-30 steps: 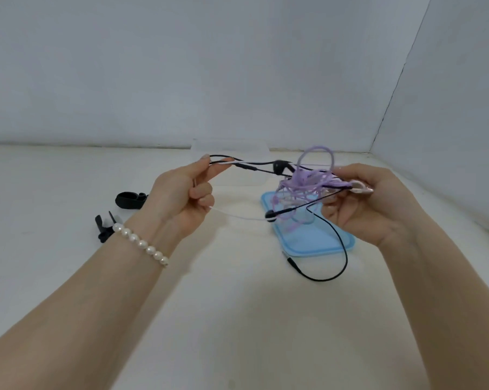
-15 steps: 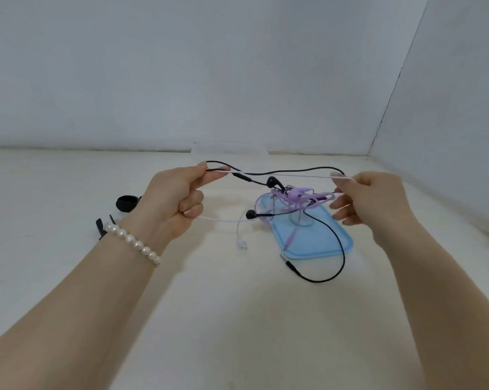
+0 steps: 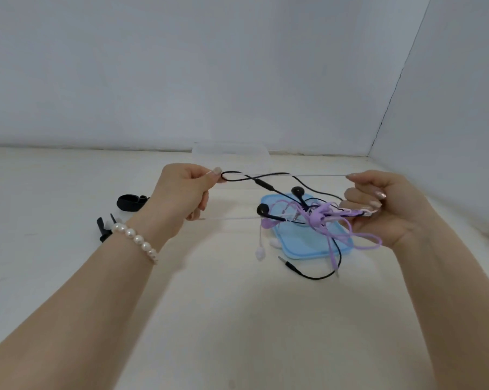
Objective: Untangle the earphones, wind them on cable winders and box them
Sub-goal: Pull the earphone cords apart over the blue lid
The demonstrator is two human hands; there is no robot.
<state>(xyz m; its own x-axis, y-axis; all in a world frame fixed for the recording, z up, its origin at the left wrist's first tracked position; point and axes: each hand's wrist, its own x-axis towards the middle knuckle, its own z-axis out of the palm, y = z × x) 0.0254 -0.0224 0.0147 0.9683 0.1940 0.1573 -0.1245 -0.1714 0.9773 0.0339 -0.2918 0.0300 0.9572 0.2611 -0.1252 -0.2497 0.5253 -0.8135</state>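
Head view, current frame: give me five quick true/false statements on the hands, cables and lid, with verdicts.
1. The left hand pinches a loop of the black cable. True.
2. The right hand is empty. False: it holds the purple tangle and pinches a white cable.
3. The white cable is stretched between the two hands. True.
4. The blue lid is held in the air. False: it lies on the table under the tangle.
5. The black cable winders lie to the right of the right hand. False: they lie on the table by the left wrist.
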